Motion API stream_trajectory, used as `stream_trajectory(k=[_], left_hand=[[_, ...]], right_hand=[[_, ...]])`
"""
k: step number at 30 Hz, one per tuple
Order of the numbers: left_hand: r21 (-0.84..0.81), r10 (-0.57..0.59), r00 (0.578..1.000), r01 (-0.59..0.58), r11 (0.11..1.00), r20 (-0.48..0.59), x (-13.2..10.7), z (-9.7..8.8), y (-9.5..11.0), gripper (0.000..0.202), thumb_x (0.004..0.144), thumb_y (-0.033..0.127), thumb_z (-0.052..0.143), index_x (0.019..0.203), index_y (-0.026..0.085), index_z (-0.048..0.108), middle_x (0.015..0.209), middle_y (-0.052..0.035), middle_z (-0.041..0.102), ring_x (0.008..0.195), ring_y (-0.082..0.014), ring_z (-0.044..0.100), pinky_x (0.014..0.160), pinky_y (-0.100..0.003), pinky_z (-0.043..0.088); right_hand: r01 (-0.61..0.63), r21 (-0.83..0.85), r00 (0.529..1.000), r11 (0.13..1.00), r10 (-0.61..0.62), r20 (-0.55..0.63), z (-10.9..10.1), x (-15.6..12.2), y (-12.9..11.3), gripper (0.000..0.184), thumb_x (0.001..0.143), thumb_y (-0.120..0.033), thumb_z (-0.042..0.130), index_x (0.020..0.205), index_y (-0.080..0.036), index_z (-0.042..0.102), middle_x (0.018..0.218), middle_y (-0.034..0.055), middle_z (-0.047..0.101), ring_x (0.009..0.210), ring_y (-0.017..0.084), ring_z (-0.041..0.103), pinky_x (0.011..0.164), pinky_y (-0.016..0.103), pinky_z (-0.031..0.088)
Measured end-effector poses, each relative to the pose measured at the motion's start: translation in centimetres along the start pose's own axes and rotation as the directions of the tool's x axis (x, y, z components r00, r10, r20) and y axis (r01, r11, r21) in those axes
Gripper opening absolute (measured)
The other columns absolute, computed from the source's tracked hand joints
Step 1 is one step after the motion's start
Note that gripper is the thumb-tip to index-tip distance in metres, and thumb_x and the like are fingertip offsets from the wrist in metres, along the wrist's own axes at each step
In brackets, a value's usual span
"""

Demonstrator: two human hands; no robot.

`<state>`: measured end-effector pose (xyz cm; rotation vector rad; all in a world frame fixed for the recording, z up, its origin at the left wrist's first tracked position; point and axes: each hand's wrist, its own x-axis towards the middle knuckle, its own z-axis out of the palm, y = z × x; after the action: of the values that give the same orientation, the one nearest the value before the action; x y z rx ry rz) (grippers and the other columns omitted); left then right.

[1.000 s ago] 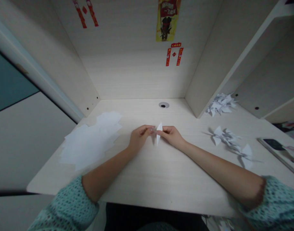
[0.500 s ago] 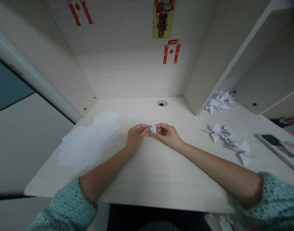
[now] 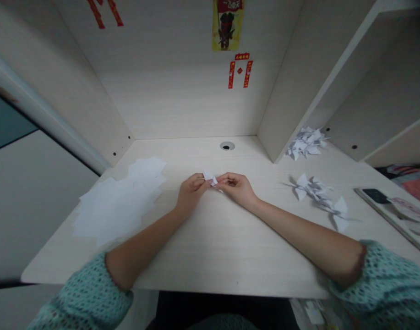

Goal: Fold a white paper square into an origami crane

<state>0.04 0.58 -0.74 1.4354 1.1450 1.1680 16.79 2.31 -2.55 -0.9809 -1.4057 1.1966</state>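
Between my two hands, above the middle of the desk, is a small folded white paper crane point(image 3: 210, 177), partly covered by fingertips. My left hand point(image 3: 192, 192) pinches its left side between thumb and forefinger. From the right, my right hand point(image 3: 237, 188) grips the other side, also with thumb and fingertips closed. Fine folds are too small to make out. Right of my right hand lie several white paper cranes point(image 3: 318, 192) with pointed wings. Left of my left hand spreads a loose pile of flat white paper sheets point(image 3: 122, 199).
A heap of folded white papers point(image 3: 308, 142) sits behind the upright divider point(image 3: 295, 110) at the back right. A phone point(image 3: 391, 215) lies at the right edge of the desk point(image 3: 210, 256). A cable hole point(image 3: 227, 145) is near the back wall.
The folded paper has turned in my fingers, and its white points now spread sideways rather than upright. Both hands stay close together. The whole view has shifted slightly.
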Motion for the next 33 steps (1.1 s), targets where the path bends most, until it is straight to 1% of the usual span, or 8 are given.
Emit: stream_trajectory(k=[4, 8, 12, 14, 17, 22, 27, 33], left_hand=[[0.020, 0.013, 0.999, -0.013, 1.000, 0.039, -0.2, 0.0, -0.2, 0.028, 0.075, 0.040, 0.065, 0.091, 0.018, 0.069, 0.092, -0.0043, 0.074, 0.087, -0.0186, 0.067, 0.080, -0.027, 0.049], [0.026, 0.000, 0.999, -0.001, 1.000, 0.043, -0.2, 0.0, -0.2, 0.030, 0.075, 0.040, 0.066, 0.094, 0.017, 0.070, 0.093, -0.0053, 0.074, 0.088, -0.0204, 0.067, 0.082, -0.030, 0.049], [0.009, 0.021, 0.999, -0.022, 1.000, 0.046, 0.0, -0.1, -0.2, 0.031, 0.071, 0.037, 0.069, 0.095, 0.017, 0.070, 0.097, -0.0067, 0.073, 0.092, -0.0214, 0.067, 0.087, -0.032, 0.049], [-0.014, 0.022, 0.998, -0.021, 1.000, 0.058, 0.1, -0.1, -0.3, 0.032, 0.070, 0.036, 0.070, 0.096, 0.017, 0.070, 0.100, -0.0075, 0.073, 0.094, -0.0215, 0.067, 0.089, -0.033, 0.049], [-0.022, 0.023, 0.998, -0.022, 1.000, 0.050, 0.2, -0.1, -0.5, 0.035, 0.069, 0.036, 0.072, 0.099, 0.017, 0.070, 0.102, -0.0075, 0.072, 0.095, -0.0212, 0.067, 0.091, -0.033, 0.048], [-0.018, 0.012, 0.999, -0.011, 1.000, 0.041, 0.2, -0.1, -0.8, 0.036, 0.070, 0.037, 0.071, 0.101, 0.018, 0.069, 0.092, -0.0054, 0.074, 0.089, -0.0201, 0.068, 0.088, -0.032, 0.049], [-0.030, -0.004, 1.000, 0.005, 1.000, 0.026, 0.0, 0.1, -0.6, 0.032, 0.070, 0.037, 0.071, 0.095, 0.018, 0.070, 0.090, -0.0050, 0.074, 0.087, -0.0198, 0.068, 0.084, -0.031, 0.050], [-0.036, -0.001, 1.000, 0.000, 0.999, -0.013, 0.0, 0.1, -0.5, 0.025, 0.070, 0.036, 0.070, 0.088, 0.018, 0.070, 0.086, -0.0044, 0.074, 0.081, -0.0177, 0.069, 0.076, -0.027, 0.051]], right_hand=[[0.011, 0.000, 0.999, 1.000, -0.011, -0.037, -0.2, 0.1, 0.3, 0.030, 0.063, -0.042, 0.075, 0.078, -0.017, 0.073, 0.073, 0.0054, 0.072, 0.063, 0.016, 0.062, 0.063, 0.029, 0.048], [0.135, -0.130, 0.989, 0.982, -0.143, -0.049, -0.3, -0.1, 0.1, 0.023, 0.072, -0.038, 0.070, 0.084, -0.019, 0.074, 0.082, 0.0070, 0.072, 0.073, 0.018, 0.063, 0.071, 0.031, 0.048], [0.262, -0.301, 0.959, 0.917, -0.284, -0.028, -0.2, -0.5, -0.5, 0.019, 0.080, -0.034, 0.063, 0.089, -0.022, 0.074, 0.083, 0.0062, 0.071, 0.077, 0.017, 0.062, 0.071, 0.030, 0.047], [0.291, -0.343, 0.948, 0.893, -0.318, -0.026, -0.2, -0.6, -0.7, 0.018, 0.081, -0.033, 0.062, 0.089, -0.022, 0.074, 0.084, 0.0061, 0.071, 0.077, 0.018, 0.063, 0.069, 0.030, 0.047], [0.316, -0.396, 0.937, 0.862, -0.349, -0.014, -0.2, -0.8, -0.9, 0.017, 0.082, -0.032, 0.061, 0.089, -0.023, 0.074, 0.085, 0.0057, 0.071, 0.078, 0.018, 0.064, 0.072, 0.031, 0.048], [0.362, -0.481, 0.913, 0.798, -0.408, 0.009, -0.2, -1.2, -1.0, 0.016, 0.083, -0.029, 0.059, 0.088, -0.024, 0.074, 0.086, 0.0048, 0.073, 0.080, 0.019, 0.065, 0.075, 0.032, 0.049], [0.364, -0.581, 0.900, 0.728, -0.437, 0.017, -0.2, -1.5, -1.1, 0.017, 0.084, -0.029, 0.058, 0.087, -0.025, 0.074, 0.086, 0.0038, 0.074, 0.079, 0.019, 0.067, 0.077, 0.033, 0.049], [0.411, -0.630, 0.878, 0.660, -0.473, 0.077, -0.2, -1.7, -1.2, 0.019, 0.086, -0.030, 0.057, 0.093, -0.024, 0.073, 0.090, 0.0041, 0.075, 0.081, 0.019, 0.068, 0.077, 0.033, 0.049]])
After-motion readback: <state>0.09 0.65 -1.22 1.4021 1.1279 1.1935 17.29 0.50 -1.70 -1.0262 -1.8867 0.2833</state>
